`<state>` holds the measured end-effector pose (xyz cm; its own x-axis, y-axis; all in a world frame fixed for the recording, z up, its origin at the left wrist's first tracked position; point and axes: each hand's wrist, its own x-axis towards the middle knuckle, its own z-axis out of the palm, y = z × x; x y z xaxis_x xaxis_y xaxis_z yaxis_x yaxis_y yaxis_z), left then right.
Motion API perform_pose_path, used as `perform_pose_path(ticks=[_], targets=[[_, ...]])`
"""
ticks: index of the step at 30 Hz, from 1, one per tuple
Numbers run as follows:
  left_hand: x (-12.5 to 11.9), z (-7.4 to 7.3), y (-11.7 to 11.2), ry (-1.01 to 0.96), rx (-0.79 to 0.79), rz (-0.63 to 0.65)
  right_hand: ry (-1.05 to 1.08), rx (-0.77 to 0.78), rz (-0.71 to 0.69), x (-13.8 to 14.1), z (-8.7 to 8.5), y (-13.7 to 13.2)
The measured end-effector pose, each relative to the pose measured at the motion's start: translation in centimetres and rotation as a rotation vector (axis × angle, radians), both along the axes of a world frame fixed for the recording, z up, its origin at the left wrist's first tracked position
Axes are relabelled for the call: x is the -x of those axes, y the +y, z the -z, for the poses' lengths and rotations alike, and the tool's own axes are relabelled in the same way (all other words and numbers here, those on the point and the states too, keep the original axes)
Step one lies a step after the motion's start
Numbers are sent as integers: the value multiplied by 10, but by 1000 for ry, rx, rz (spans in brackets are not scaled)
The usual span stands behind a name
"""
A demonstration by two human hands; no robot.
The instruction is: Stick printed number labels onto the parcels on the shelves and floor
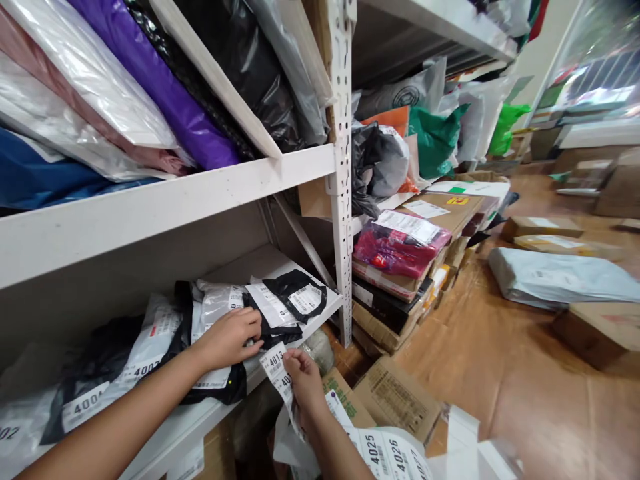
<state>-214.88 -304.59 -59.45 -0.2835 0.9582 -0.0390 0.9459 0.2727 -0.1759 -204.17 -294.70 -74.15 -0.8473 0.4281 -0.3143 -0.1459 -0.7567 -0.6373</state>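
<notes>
From my end, I have the strip of barcode labels [277, 373] pinched by its edge in the right hand [304, 384], below and left of the perforated white post [343, 207]. I judge it light, limp and easily creased or torn, so I'd take it only by an edge or corner. The left hand [230, 339], half-curled, is over the polybag parcels [214, 299], farther left of the post; I can't tell whether its fingers grip anything. Those bags look soft and slick; I'd grasp a folded edge.
</notes>
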Motion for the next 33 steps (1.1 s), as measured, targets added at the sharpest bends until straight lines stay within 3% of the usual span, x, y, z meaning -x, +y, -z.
perform_pose_path(ticks=[3, 7, 15, 21, 26, 30, 33], targets=[[-1, 13, -2, 182, 57, 122, 5, 42, 31, -3, -5, 1], [-6, 31, -9, 360, 40, 150, -13, -9, -2, -6, -11, 5], [-8, 45, -21, 409, -82, 200, 2, 81, -13, 0, -9, 4], [-14, 39, -12, 350, -90, 37, 8, 94, -17, 6, -7, 5], [-16, 40, -13, 311, 33, 87, 42, 184, -49, 18, -20, 10], [-16, 43, -16, 279, -87, 10, 97, 197, -75, 26, -28, 15], [-16, 39, -12, 180, -113, -122, 52, 259, -64, 28, -26, 15]])
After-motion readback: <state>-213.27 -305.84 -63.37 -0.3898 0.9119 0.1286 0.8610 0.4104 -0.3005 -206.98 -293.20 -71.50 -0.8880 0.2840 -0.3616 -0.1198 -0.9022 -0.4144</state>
